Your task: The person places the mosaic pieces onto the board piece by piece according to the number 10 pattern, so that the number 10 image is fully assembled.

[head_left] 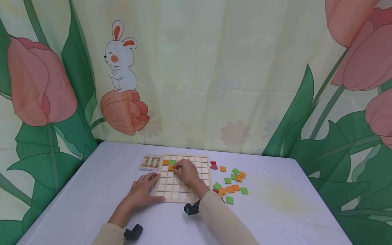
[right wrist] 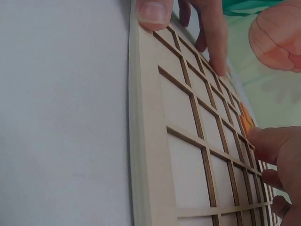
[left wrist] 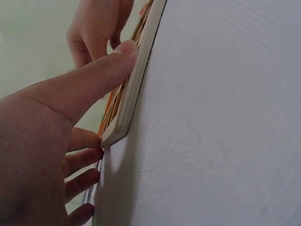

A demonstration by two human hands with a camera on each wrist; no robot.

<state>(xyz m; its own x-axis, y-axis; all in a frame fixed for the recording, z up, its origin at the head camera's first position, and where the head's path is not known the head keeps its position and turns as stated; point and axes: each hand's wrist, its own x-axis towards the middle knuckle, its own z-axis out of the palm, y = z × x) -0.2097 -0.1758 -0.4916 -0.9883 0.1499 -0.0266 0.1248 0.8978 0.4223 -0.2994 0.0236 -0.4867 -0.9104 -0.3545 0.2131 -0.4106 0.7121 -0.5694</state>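
pale curtain (head_left: 190,75) behind white-covered table (head_left: 92,170); printed white rabbit (head_left: 124,58) on orange tulip (head_left: 122,112), left of centre; bigger pink tulips (head_left: 43,85), green leaves (head_left: 303,102) both sides

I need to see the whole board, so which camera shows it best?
The head view: it frames the whole board, though the right hand hides part. The left wrist view shows mainly its edge; the right wrist view, part of its grid, close but slanted.
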